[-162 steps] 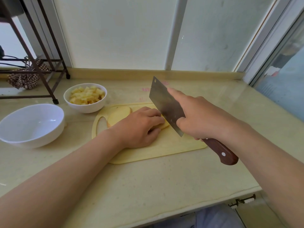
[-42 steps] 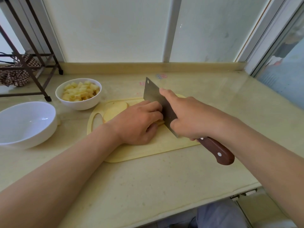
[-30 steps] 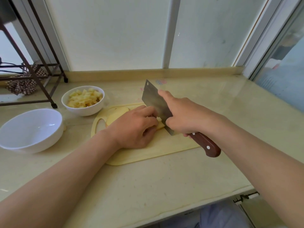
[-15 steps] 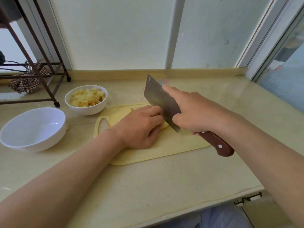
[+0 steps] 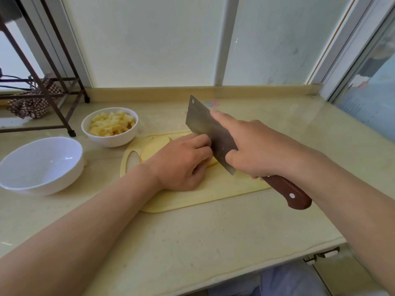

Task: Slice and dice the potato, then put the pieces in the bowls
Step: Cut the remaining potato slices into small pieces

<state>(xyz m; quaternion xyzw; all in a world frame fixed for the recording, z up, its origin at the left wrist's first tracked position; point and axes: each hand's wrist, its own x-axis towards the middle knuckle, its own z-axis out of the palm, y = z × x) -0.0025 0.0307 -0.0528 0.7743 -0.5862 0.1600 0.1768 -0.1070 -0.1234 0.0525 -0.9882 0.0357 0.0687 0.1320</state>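
Note:
On the pale yellow cutting board (image 5: 213, 195) lie flat potato slices (image 5: 152, 147), mostly hidden under my left hand (image 5: 181, 163), which presses them down with curled fingers. My right hand (image 5: 254, 150) grips a cleaver (image 5: 208, 130) by its brown wooden handle, index finger stretched along the blade. The blade stands against my left knuckles, its edge down at the slices. A small white bowl (image 5: 94, 137) holding diced potato stands left of the board. A larger empty white bowl (image 5: 64, 178) sits further left.
A dark metal rack (image 5: 53, 103) with a patterned cloth (image 5: 27, 104) stands at the back left. The beige counter ends at a front edge (image 5: 235, 272) near me. A window wall runs along the back and right.
The cleaver has been going up and down beside my left knuckles, which stay pressed on the slices. Since half a second ago the blade has come down a little.

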